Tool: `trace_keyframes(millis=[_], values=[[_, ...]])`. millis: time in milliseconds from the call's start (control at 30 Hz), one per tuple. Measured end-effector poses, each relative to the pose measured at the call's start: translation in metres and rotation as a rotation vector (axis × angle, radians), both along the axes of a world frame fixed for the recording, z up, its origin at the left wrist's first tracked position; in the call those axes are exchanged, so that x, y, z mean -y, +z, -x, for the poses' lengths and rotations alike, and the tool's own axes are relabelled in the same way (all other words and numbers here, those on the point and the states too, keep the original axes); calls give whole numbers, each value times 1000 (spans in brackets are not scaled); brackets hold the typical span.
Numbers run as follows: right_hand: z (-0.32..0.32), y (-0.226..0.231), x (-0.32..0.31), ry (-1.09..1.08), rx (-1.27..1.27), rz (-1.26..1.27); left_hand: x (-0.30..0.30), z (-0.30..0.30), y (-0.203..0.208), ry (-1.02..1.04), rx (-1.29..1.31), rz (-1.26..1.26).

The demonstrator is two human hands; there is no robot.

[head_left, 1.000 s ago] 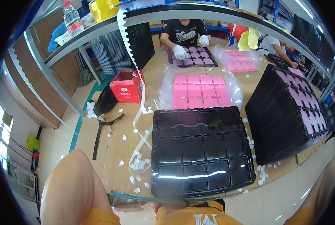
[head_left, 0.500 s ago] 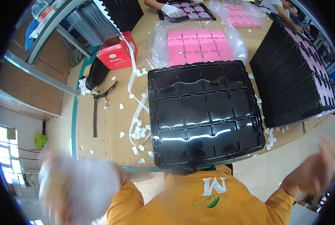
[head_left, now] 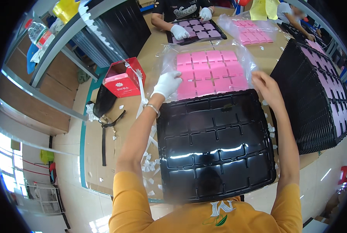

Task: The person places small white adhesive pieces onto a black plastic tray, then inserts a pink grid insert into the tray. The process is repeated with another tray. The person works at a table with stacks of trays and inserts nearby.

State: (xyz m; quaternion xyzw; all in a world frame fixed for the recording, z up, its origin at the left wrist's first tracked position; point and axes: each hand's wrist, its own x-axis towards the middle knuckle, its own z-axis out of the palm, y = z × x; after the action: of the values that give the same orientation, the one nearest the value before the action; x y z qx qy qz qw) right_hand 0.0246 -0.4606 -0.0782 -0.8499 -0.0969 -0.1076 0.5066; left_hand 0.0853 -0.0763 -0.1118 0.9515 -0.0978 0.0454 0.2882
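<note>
My left hand wears a white glove and reaches past the black tray, its fingertips by the left edge of a pink foam sheet. The fingers are loosely bent, holding nothing that I can see. On the opposite side my bare right hand hovers near the sheet's right edge and the clear plastic bag, fingers curved and apart. The black tray, divided into shallow compartments, lies in front of my body between my forearms. Cross-shaped cutouts run through the pink sheet, which lies on the plastic beyond it.
A tall stack of black trays with lilac pieces stands at right. At left are a red box, a white strip, a black strap and scattered white scraps. Across the table, a co-worker's gloved hands are at another tray.
Both hands have swung up and inward from beside my body to either side of the pink sheet. The view has tilted up, showing more of the co-worker. The black tray stays in place.
</note>
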Motion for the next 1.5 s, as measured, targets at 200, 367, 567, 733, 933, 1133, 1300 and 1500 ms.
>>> trace_keyframes(millis=[200, 367, 567, 733, 933, 1133, 1300, 1500], values=[[-117, -68, 30, -53, -363, 468, 4, -30, -14, 47, -389, -98], [-124, -85, 21, -131, -531, 144, 8, 4, 13, 54, -42, -330], [-116, -84, 28, -114, -490, 143, 40, 171, 147, -174, 545, 316], [-105, -83, 25, -147, -330, 166, 48, 278, 170, -526, 1095, 362], [-53, -35, 5, -158, -292, 155, 68, 332, 173, -604, 1544, 579], [-20, -22, 22, -173, -222, 192, 82, 377, 192, -675, 1856, 691], [-1, -10, 30, -136, -202, 178, 88, 412, 205, -754, 1987, 682], [10, 12, 22, -101, -187, 263, 91, 425, 216, -812, 1975, 625]])
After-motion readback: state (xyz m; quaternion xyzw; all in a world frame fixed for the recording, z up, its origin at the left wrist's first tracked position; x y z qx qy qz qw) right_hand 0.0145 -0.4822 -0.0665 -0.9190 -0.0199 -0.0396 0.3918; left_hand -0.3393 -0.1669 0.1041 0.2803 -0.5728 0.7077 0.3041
